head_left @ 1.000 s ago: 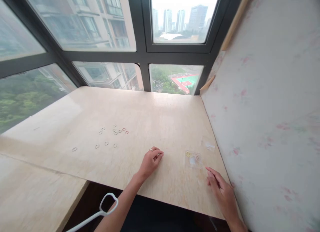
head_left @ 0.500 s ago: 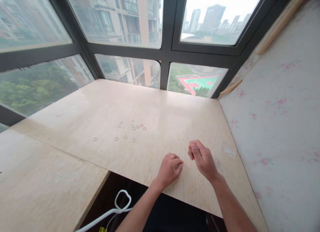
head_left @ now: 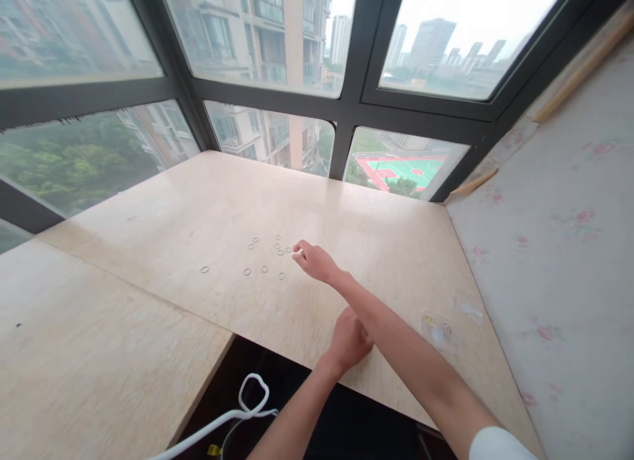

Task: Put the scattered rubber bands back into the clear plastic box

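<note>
Several small thin rings, one of them [head_left: 264, 269], lie loosely scattered on the pale table [head_left: 188, 202]; their material is too small to tell. My right hand [head_left: 316, 262] is at the right edge of this group, fingers pinched together close to the tabletop. What they hold, if anything, I cannot make out. Nearer to me, my left hand [head_left: 347, 341] rests closed on the table near its front edge. My right forearm crosses over it and hides part of the fingers, so its contents are hidden.
On the right lies a clear plastic packet [head_left: 436, 328] with small yellow and reddish items, and beside it another clear wrapper [head_left: 469, 309]. A white cable [head_left: 212, 426] loops in the dark gap below the table's edge. Windows and a flowered wall [head_left: 555, 282] border the table.
My right hand has swung left across my left forearm to the rings, and now covers where two reddish rings lay. My left hand stays low and closed. The view has shifted slightly.
</note>
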`<action>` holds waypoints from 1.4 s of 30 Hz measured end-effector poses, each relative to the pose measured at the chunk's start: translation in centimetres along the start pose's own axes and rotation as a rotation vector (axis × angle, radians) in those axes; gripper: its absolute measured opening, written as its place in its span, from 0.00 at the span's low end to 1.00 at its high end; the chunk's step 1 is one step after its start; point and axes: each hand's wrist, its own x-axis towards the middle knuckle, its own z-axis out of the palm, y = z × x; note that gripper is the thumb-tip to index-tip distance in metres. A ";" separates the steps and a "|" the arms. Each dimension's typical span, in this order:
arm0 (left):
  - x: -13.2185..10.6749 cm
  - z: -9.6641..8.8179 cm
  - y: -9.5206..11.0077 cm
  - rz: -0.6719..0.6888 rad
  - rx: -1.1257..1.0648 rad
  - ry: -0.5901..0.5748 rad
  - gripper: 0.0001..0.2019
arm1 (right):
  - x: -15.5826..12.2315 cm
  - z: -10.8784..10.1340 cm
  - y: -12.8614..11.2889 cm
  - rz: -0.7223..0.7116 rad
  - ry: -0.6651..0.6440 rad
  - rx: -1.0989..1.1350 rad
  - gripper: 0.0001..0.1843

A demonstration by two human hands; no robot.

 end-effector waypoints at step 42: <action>0.2 -0.3 0.0 0.001 0.000 -0.012 0.08 | -1.0 -0.2 3.8 0.063 -0.197 -0.416 0.13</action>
